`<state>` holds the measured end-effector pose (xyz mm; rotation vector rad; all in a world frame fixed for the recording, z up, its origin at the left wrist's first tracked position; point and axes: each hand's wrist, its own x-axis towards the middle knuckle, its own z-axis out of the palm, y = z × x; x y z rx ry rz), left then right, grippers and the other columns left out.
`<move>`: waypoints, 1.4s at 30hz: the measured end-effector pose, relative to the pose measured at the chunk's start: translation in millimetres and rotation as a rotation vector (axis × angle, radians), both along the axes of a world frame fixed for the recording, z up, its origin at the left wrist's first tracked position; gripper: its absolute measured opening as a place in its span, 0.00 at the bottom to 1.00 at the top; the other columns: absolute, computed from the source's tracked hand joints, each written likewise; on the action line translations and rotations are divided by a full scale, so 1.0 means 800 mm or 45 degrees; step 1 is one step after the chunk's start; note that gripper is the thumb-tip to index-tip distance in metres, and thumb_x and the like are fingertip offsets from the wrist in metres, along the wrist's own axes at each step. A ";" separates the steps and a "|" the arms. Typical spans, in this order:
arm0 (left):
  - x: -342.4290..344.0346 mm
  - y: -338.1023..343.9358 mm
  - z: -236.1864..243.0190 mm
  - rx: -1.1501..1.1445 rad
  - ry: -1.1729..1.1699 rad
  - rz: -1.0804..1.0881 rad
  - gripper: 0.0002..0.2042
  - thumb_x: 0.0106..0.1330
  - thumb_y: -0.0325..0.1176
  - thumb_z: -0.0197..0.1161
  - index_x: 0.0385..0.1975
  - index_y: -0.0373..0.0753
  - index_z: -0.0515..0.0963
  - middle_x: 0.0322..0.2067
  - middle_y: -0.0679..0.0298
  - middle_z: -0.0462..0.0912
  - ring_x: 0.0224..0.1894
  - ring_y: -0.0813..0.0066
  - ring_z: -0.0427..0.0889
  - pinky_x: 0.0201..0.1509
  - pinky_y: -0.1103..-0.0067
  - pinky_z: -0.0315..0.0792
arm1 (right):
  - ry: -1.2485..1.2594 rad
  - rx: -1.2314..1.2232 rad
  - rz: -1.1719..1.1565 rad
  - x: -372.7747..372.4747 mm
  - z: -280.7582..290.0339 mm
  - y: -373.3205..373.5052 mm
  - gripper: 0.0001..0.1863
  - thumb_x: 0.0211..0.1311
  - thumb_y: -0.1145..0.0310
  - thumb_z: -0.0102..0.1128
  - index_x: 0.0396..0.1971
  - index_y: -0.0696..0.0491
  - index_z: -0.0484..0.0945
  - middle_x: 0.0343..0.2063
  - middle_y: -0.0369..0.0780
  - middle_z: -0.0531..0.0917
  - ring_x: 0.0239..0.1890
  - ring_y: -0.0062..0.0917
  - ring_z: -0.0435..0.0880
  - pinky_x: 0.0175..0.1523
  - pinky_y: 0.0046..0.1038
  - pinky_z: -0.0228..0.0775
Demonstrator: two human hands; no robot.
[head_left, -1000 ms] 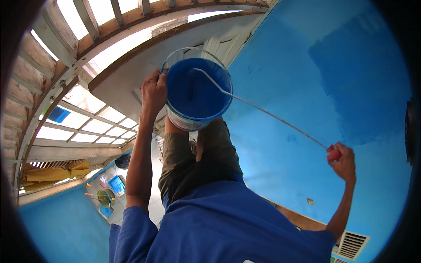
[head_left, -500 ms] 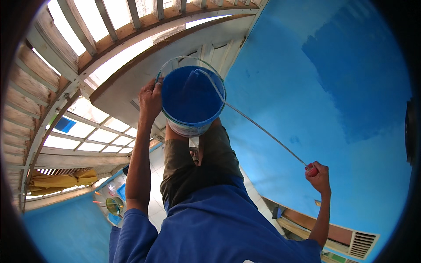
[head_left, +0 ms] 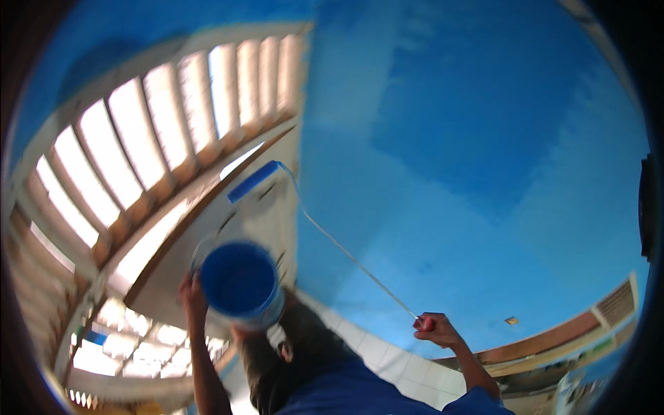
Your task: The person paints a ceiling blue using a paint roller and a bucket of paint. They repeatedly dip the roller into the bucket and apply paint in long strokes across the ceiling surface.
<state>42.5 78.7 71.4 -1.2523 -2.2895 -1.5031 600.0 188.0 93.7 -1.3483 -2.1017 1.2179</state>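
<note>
Right grip (head_left: 437, 330) is wrapped round the paint roller (head_left: 253, 181), held past the bucket (head_left: 268, 315); that's clutched by the left grip (head_left: 194, 294); roller's probably loaded tbh; drip-free swing to the wall (head_left: 429, 232) is called for.

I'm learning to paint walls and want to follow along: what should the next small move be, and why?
Probably swing the blue roller rightward, toward the edge of the darker blue patch on the wall: the roller is outside the bucket, the right hand grips its red handle, and paler blue borders the patch.
</note>
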 end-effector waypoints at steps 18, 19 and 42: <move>0.010 -0.010 0.021 0.011 -0.432 0.013 0.15 0.64 0.36 0.46 0.32 0.31 0.77 0.21 0.60 0.78 0.24 0.74 0.74 0.28 0.75 0.67 | 1.032 0.810 -0.671 -0.126 0.225 0.230 0.21 0.62 0.48 0.46 0.31 0.54 0.65 0.11 0.34 0.67 0.10 0.16 0.65 0.14 0.19 0.55; 0.010 -0.012 0.022 -0.009 -0.437 0.036 0.15 0.64 0.36 0.47 0.32 0.31 0.77 0.21 0.60 0.78 0.24 0.74 0.74 0.28 0.75 0.67 | 1.045 0.850 -0.684 -0.133 0.233 0.241 0.20 0.62 0.48 0.47 0.30 0.53 0.65 0.11 0.34 0.67 0.09 0.16 0.64 0.14 0.19 0.55; 0.001 -0.010 0.016 0.030 -0.485 -0.087 0.16 0.64 0.37 0.46 0.39 0.30 0.76 0.27 0.56 0.80 0.28 0.70 0.77 0.33 0.75 0.70 | 0.948 0.698 -0.917 -0.174 0.065 0.234 0.19 0.63 0.51 0.46 0.28 0.54 0.65 0.10 0.32 0.65 0.09 0.15 0.63 0.13 0.20 0.54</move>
